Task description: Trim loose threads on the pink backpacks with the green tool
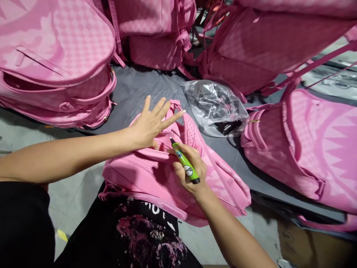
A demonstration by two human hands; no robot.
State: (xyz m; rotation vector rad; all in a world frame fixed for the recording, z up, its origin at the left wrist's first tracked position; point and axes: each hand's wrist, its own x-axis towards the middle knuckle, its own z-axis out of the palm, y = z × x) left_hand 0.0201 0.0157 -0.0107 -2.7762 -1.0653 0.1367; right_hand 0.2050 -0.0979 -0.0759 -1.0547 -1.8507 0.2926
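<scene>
A pink backpack (145,178) lies across my lap with its perforated back panel facing up. My left hand (152,121) rests on its upper part, fingers spread, pressing the fabric flat. My right hand (189,167) grips a green marker-like pen (184,162), tip pointing up and left against the backpack's fold, just below my left hand.
Several more pink backpacks lie around: a stack at the left (55,63), some at the back (251,41), one at the right (312,145). A crumpled clear plastic bag (216,106) with dark parts sits on the grey sheet (139,85). A cardboard box (306,242) is at bottom right.
</scene>
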